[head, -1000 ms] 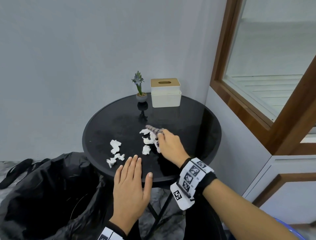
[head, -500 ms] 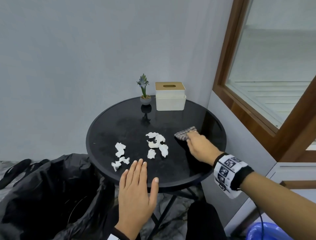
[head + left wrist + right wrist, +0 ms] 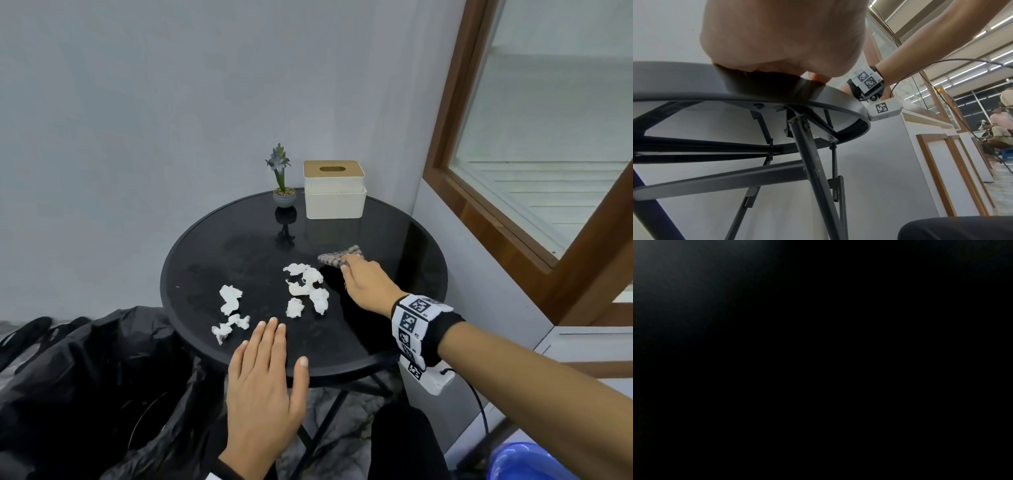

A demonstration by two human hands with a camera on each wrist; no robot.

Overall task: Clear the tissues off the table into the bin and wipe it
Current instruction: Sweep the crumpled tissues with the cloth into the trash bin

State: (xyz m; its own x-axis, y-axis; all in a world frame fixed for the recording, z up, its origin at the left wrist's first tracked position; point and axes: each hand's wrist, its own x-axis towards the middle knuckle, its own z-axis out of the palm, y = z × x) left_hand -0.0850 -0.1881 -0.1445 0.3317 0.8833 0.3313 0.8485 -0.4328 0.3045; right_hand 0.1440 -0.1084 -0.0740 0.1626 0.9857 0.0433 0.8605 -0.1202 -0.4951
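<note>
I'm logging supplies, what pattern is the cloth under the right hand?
The cloth has a small grey-and-pale check; the head view shows it best.

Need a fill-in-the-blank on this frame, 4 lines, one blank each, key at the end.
1. The right hand presses a checked ____ on the table.
2. The left hand lies flat on the table's ____ edge.
3. The plant stands to the ____ of the tissue box.
4. The tissues lie between the cloth and the black ____, which is beside the table.

Missing words: cloth; near; left; bin bag
</note>
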